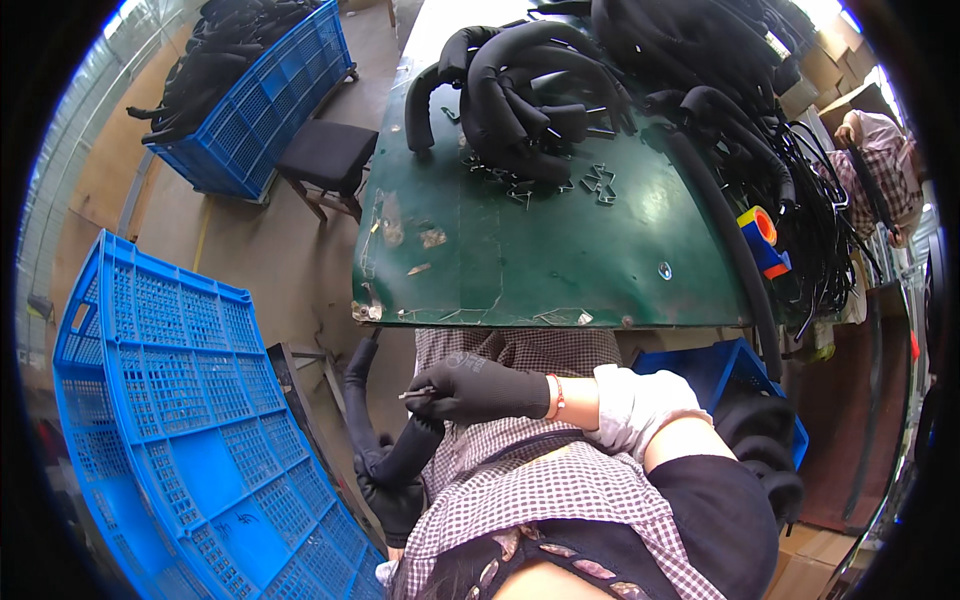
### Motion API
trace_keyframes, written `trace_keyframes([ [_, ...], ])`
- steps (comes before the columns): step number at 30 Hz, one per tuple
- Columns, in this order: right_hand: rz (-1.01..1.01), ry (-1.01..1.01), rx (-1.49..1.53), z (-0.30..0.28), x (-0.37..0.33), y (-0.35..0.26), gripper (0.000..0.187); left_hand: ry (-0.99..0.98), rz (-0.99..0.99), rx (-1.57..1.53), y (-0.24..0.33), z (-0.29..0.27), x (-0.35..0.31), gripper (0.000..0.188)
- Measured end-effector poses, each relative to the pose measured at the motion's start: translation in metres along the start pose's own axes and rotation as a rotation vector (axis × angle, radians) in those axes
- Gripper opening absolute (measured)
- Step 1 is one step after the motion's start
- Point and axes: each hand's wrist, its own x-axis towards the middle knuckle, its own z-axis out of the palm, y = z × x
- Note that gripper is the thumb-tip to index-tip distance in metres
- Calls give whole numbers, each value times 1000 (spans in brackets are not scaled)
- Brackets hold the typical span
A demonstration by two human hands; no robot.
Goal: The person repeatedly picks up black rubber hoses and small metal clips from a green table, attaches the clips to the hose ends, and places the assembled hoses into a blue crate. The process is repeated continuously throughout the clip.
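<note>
My right hand (482,390), in a black glove, is in front of the table edge with its fingers closed. A small metal piece (409,394) sticks out past its fingertips; its kind is too small to make out. Just below the fingers runs a bent black foam tube (408,448), one part of which rises toward the table edge. My left hand (395,500), also gloved in black, is lower down, closed around the tube; glove and tube are hard to tell apart there. Several wire clips (600,185) lie on the green table (560,255) beside a pile of black foam tubes (510,90).
A tall blue crate (215,420) stands at my left. Beyond are a stool (328,157) and a filled blue cart (255,110). A tape roll (763,228) sits by the table's right side. A blue bin (700,365) holds more tubes. Another person (880,165) is at far right.
</note>
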Motion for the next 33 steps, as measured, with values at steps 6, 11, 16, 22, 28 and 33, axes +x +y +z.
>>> trace_keyframes([
  [6,-65,95,-327,15,-2,20,17,56,933,1705,36,71,-42,80],
  [11,-65,110,-412,6,3,15,19,-337,306,1154,38,135,-45,64],
  [16,266,717,-910,-126,-1,48,26,-289,544,1239,50,133,-33,62],
  [22,565,773,-1002,-186,-3,91,22,-369,619,1322,58,139,-23,65],
  [28,543,812,-958,-191,-7,93,18,-431,748,1252,58,142,-20,63],
  [33,300,578,-556,-141,-26,24,17,-492,712,1293,69,158,-21,42],
])
